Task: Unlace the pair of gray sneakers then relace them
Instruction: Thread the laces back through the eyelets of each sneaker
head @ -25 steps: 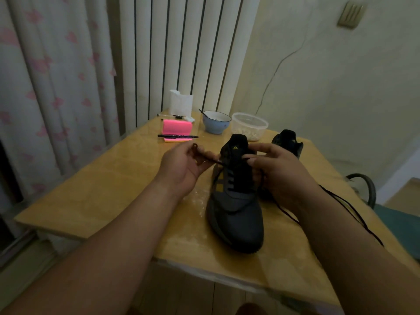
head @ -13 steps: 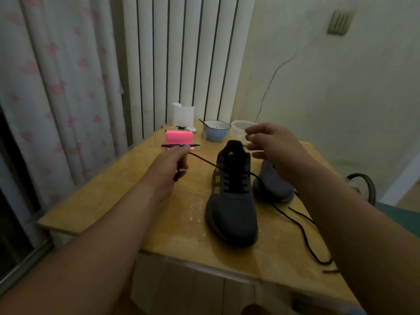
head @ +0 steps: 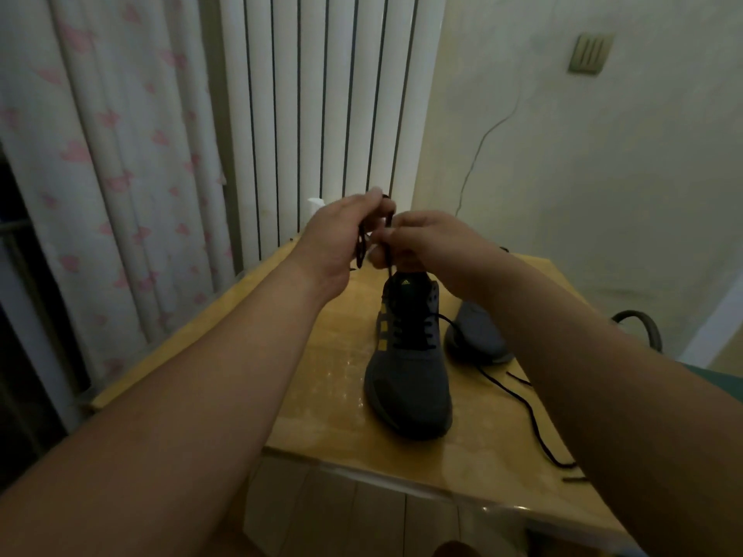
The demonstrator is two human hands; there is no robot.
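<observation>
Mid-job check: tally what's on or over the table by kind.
Gray sneakers: 2, near sneaker, far sneaker
Hands: 2, left hand, right hand
Laces: 1 sure, the black lace held by both hands; trailing strand may be a second
Total: 5

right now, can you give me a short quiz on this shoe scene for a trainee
1. True or false: the left hand and the right hand both pinch the lace above the near shoe.
2. Pick one. The trailing lace lies on the table:
A. to the right of the near shoe
B. to the left of it
C. under its toe
3. Short answer: how many shoes stand on the table?

Key: 1 true; 2 A; 3 two.
</observation>
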